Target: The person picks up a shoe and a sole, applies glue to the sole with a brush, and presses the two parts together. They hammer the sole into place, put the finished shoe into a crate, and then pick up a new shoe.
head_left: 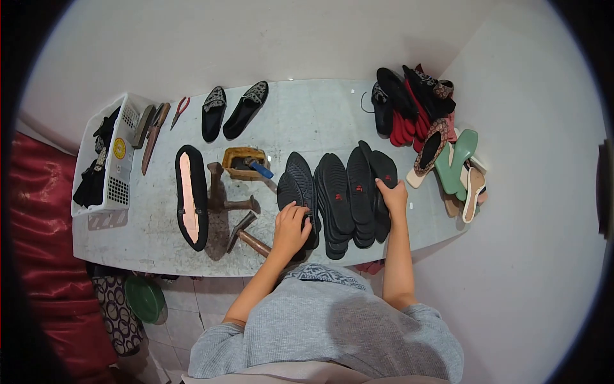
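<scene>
Several black shoe soles (334, 192) lie in side-by-side piles along the front of the table, some with a small red mark. My left hand (293, 229) rests on the leftmost pile of ridged soles (295, 176), its fingers spread over the near half. At the right end of the row, my right hand (393, 196) grips a sole (384, 165), the thumb on its upper face and the other fingers partly hidden. That sole leans at a slant beside the neighbouring pile (360, 192). Left of the piles lie a hammer (243, 233) and a metal shoe anvil (219, 192).
A black shoe upper with a pale insole (187, 192) lies left of the anvil. Behind are a glue tub with a brush (240, 153), two finished loafers (214, 121), pliers (179, 112) and a white basket (121, 173). Shoe uppers (416, 102) and green shoe lasts (457, 163) fill the right.
</scene>
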The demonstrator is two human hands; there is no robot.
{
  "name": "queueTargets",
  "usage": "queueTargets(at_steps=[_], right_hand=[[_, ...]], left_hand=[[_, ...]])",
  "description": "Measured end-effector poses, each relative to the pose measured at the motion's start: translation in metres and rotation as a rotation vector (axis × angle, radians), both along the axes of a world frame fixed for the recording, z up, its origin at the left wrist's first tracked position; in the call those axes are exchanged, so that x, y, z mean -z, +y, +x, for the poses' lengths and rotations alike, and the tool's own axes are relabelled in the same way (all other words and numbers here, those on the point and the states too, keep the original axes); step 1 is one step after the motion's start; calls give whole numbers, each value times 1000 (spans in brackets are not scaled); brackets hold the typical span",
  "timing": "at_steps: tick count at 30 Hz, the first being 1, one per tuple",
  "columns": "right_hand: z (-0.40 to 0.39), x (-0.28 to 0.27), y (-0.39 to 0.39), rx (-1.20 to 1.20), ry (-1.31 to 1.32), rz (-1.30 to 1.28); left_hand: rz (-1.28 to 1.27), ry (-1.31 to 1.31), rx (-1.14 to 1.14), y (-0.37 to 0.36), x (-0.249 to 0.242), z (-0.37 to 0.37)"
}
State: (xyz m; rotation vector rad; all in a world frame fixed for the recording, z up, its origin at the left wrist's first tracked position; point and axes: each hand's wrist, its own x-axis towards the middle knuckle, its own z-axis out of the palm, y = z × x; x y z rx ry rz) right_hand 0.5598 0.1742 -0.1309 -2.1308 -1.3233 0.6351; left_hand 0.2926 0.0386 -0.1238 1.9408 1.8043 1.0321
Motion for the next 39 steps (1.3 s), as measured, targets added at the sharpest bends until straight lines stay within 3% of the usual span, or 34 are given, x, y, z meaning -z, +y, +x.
queueTargets(at_steps=[3,5,6,8,9,10,12,13,14,16,18,20,25,28,33,37,39], right_hand=[[-19,-36,-12,-33,201,173],[-20,-42,-17,-195,701,203],[-23,-53,-23,-198,701,198],[-30,-75,-33,-472,894,150],[-30,-75,-35,-544,944,77],[-32,-74,-38,-548,944,71],[-36,-79,-46,-744,865,61],[-38,-86,-51,-838,691,76],[-41,-84,-52,-841,694,70],[-53,-77,-51,-1088,582,-163],[-64,-68,-58,-1069,553,-224],[-71,-63,-60,-1036,484,-249],[-74,-53,-58,-1105,489,-313],[-77,-46,-59,-1086,319,-278],[-88,-51,-64,-1071,489,-311],[-93,-56,-68,-1082,405,-256],[-99,-49,-70,-935,606,-330]], left_hand=[[-19,-12,-4,-3,2,-3],[-2,-25,-8,-6,5,-3],[-6,-26,-13,-7,3,-3],[-242,-519,9,-4,-5,-3],[-281,-607,71,-4,-4,-5],[-283,-609,64,-4,-4,-5],[-459,-1179,154,0,-6,-6],[-481,-1311,207,2,-8,-7],[-482,-1313,199,4,-7,-7],[-375,-1630,159,10,-16,-2],[-303,-1627,47,10,-21,-1],[-287,-1422,-56,13,-21,-4],[-307,-1432,-122,10,-28,-15],[-280,-1336,-137,9,-33,-19],[-241,-1251,-146,11,-43,-25],[-214,-1286,-120,17,-47,-30],[-211,-1293,-113,21,-49,-30]])
